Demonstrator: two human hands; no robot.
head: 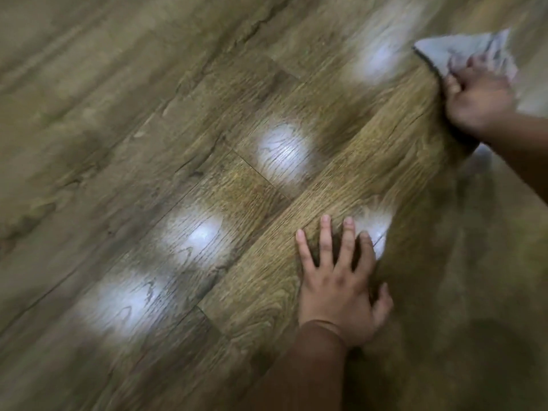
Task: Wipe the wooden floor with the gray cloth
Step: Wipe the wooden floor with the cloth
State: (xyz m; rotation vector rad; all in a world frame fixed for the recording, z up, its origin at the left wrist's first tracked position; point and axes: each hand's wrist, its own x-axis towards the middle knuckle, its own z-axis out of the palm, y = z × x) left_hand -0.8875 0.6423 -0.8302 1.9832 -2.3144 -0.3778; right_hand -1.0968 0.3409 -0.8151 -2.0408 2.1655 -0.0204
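**Left hand.** The left hand lies flat, palm down, on the brown wood-grain plank floor. Its four fingers are straight and spread apart, and the thumb angles out toward the side of the right arm. The hand holds nothing. The left forearm enters from the lower edge of the view.

**Right hand.** The right hand is forward of the left hand and off to its right, well apart from it. Its fingers are curled round a bunched part of the soft gray cloth and grip it. The right forearm enters from the right edge of the view.

**Cloth position.**
- The cloth lies directly beyond the knuckles of the right hand.
- A flat, roughly triangular flap with a darker hem extends forward and to the left of that hand.
- A second, gathered part shows past the fingers on the hand's far side.
- The cloth is well apart from the left hand.
- The area is blurred, so it cannot be told whether the flap presses on the floor or sits just above it.

**Floor.** The plank seams run diagonally. A diagonal row of pale patches of reflected light lies to the left of both hands. One further pale patch sits just beside the left index fingertip. The outer areas of the floor are blurred.
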